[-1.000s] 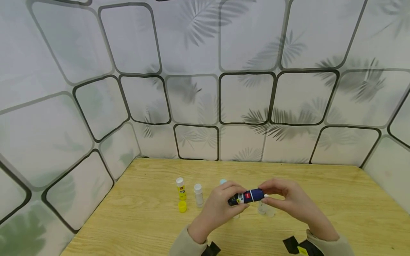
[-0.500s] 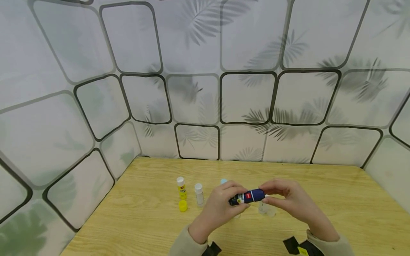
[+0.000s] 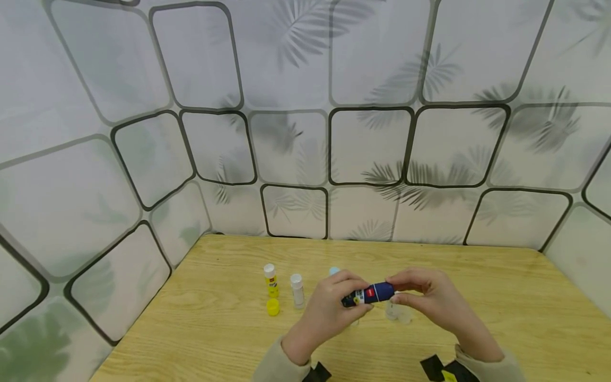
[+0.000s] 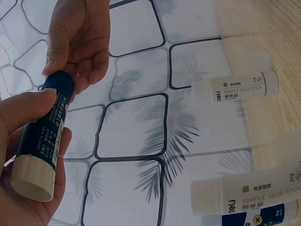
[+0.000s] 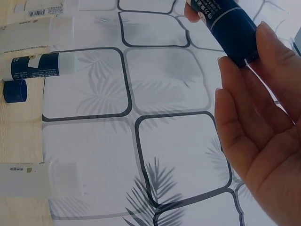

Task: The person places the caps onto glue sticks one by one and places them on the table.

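Observation:
A dark blue glue stick [image 3: 377, 293] is held nearly level above the table, between both hands. My left hand [image 3: 329, 305] grips its body, thumb along the label. The white base end [image 4: 35, 181] faces the left palm in the left wrist view. At the other end, my right hand [image 3: 436, 297] pinches the blue cap [image 5: 237, 42] between thumb and fingers. Behind the hands stands a clear-white glue stick [image 3: 392, 312], partly hidden. A light-blue top [image 3: 334, 270] shows past the left hand, and the rest of that thing is covered in the head view.
Left of the hands stand a yellow glue stick [image 3: 271, 284] with a yellow cap [image 3: 273, 307] before it, and a white glue stick [image 3: 298, 294]. The right wrist view shows a blue-labelled glue stick [image 5: 35, 66] beside a loose blue cap [image 5: 15, 91]. A patterned curtain encloses the wooden table [image 3: 215, 318].
Both hands keep their hold on the blue glue stick, almost still. The head view has shifted very slightly.

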The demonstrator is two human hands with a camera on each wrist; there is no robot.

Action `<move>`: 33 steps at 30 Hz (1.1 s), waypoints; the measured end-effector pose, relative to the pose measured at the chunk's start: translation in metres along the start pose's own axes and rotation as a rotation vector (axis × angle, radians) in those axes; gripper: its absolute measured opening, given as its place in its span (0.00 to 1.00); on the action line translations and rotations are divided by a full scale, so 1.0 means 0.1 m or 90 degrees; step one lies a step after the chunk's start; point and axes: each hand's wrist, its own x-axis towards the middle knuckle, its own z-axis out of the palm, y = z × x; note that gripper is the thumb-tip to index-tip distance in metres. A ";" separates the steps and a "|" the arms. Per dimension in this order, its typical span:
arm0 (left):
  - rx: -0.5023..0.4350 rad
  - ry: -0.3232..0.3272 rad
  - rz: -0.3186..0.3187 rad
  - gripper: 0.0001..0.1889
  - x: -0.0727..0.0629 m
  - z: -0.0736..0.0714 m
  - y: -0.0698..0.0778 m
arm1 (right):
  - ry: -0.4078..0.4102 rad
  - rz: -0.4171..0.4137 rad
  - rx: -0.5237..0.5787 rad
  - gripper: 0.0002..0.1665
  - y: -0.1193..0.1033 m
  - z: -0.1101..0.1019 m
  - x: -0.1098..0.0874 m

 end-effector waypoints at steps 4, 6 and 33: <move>-0.011 0.002 -0.011 0.12 0.00 0.00 0.00 | 0.005 0.011 -0.009 0.14 -0.01 0.01 0.00; -0.020 0.000 -0.018 0.12 0.00 0.00 0.01 | 0.004 0.016 -0.017 0.14 -0.01 0.01 0.00; -0.189 0.048 -0.211 0.11 0.08 -0.03 0.25 | 0.202 0.014 0.004 0.16 -0.14 0.36 0.08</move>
